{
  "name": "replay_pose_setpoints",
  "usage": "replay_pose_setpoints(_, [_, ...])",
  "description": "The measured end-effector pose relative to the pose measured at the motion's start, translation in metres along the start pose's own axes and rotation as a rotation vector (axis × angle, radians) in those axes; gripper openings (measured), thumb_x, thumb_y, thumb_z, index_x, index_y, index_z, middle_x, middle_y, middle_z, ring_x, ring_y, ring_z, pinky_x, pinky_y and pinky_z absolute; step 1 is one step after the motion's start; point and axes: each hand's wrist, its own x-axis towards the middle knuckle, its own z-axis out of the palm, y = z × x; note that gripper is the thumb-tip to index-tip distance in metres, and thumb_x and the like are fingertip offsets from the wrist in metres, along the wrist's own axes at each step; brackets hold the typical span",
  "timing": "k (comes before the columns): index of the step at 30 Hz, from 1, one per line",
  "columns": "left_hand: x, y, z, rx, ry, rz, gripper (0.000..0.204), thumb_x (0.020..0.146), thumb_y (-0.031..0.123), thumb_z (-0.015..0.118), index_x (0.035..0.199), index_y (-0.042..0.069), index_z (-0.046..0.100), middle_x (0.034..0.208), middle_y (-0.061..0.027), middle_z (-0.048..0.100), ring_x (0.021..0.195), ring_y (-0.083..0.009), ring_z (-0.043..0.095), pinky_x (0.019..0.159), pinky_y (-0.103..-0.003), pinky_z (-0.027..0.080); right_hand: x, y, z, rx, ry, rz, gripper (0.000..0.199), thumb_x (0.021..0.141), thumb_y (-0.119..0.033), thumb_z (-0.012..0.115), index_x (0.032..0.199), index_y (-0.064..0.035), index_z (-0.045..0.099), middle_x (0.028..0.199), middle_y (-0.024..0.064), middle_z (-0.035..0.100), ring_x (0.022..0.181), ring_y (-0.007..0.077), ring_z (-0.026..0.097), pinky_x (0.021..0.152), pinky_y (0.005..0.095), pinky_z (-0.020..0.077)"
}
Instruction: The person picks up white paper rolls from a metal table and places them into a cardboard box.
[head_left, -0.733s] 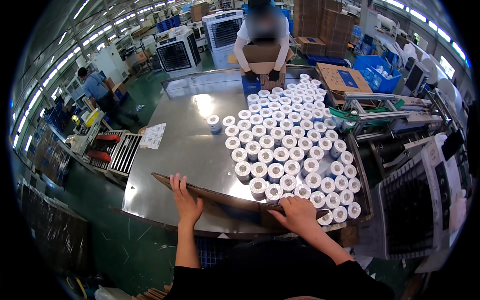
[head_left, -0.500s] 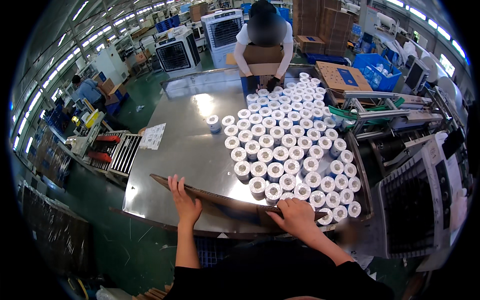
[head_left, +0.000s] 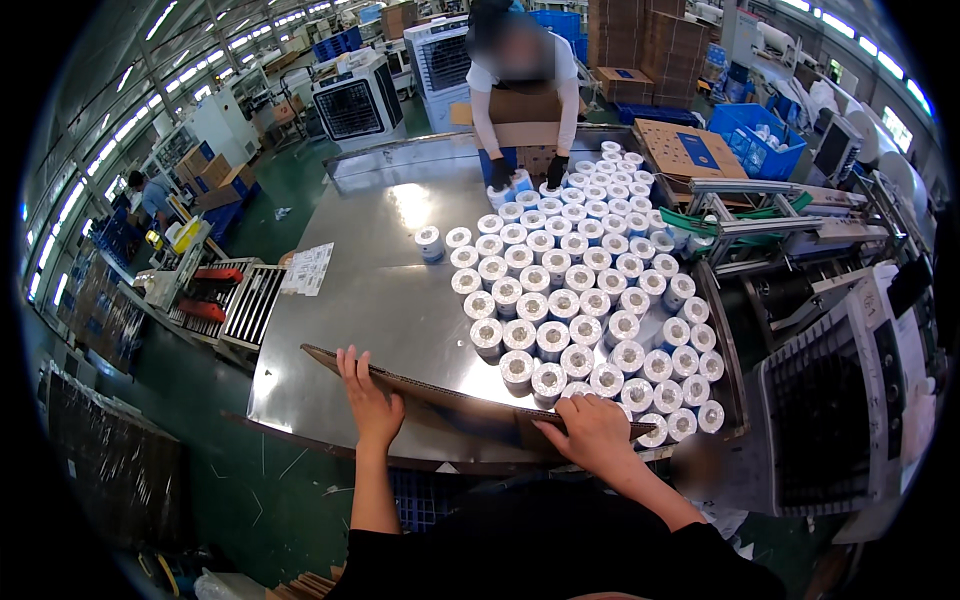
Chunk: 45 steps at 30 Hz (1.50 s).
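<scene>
A flat folded cardboard carton [head_left: 450, 407] stands tilted on edge along the near side of the metal table. Against its left part rests my left hand [head_left: 372, 408], fingers stretched upward and thumb apart. My right hand [head_left: 596, 434] grips the carton's upper edge near the right end, thumb on the near side and fingers over the top. Just beyond the carton stand many upright white-topped rolls [head_left: 552, 337] with blue sides, packed closely. One roll [head_left: 429, 243] stands apart at the left of the group.
Across the metal table [head_left: 350, 300], a co-worker's dark-gloved hands [head_left: 557, 170] touch rolls beside an open carton. A paper sheet [head_left: 307, 270] lies at the left edge. A conveyor frame [head_left: 750, 215] and an air cooler [head_left: 820, 410] stand right; a blue crate [head_left: 757, 138] sits behind.
The co-worker's gloved hands have moved onto rolls at the far edge, and one or two rolls there have shifted toward the carton. My hands and the cardboard have hardly moved.
</scene>
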Motion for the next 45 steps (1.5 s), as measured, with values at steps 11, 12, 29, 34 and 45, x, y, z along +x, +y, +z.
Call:
replay_pose_setpoints(11, [0.004,0.003,0.002,-0.048,-0.026,-0.013,0.077,0.058,-0.004,0.059,0.128,0.004,0.027,0.138,-0.0206,0.021,0.133,-0.0438,0.013,0.107,-0.051,0.019,0.002,0.002,0.001,0.002,-0.095,0.062,0.031,0.073,-0.036,0.068,0.066,-0.009,0.054,0.061,0.0055,0.053,0.059,0.0235,0.056,0.05,0.0356,0.0431])
replay_pose_setpoints(12, [0.004,0.002,0.0,-0.041,-0.005,-0.003,0.077,0.058,-0.004,0.058,0.128,0.004,0.027,0.138,-0.021,0.021,0.132,-0.0441,0.013,0.107,-0.052,0.019,0.0,-0.001,0.0,-0.024,-0.116,0.07,0.032,0.073,-0.037,0.068,0.066,-0.0089,0.055,0.061,0.0057,0.053,0.058,0.024,0.056,0.05,0.0362,0.0432])
replay_pose_setpoints(29, [-0.005,-0.002,0.005,0.015,0.031,-0.001,0.078,0.057,-0.005,0.056,0.129,0.003,0.026,0.138,-0.0196,0.022,0.132,-0.0443,0.014,0.108,-0.052,0.018,-0.006,-0.005,0.003,-0.007,0.002,0.022,0.032,0.072,-0.034,0.07,0.065,-0.009,0.05,0.061,0.0038,0.052,0.058,0.0194,0.056,0.049,0.0321,0.0425])
replay_pose_setpoints(34, [-0.005,0.008,-0.01,0.198,-0.041,-0.053,0.075,0.058,0.001,0.063,0.125,0.005,0.032,0.132,-0.016,0.032,0.131,-0.0392,0.021,0.107,-0.051,0.02,-0.007,-0.01,-0.003,-0.021,-0.01,0.01,0.032,0.071,-0.034,0.07,0.066,-0.0088,0.051,0.062,0.0041,0.053,0.058,0.0198,0.056,0.048,0.0328,0.0418])
replay_pose_setpoints(45, [0.029,0.016,-0.07,0.27,-1.06,0.215,0.021,0.062,0.02,0.072,0.082,0.015,0.071,0.084,-0.0112,0.061,0.08,-0.0289,0.059,0.069,-0.038,0.047,-0.035,-0.012,-0.036,0.115,-0.442,0.203,0.028,0.076,-0.036,0.063,0.074,-0.008,0.058,0.066,0.0106,0.059,0.064,0.0305,0.06,0.055,0.0416,0.0455])
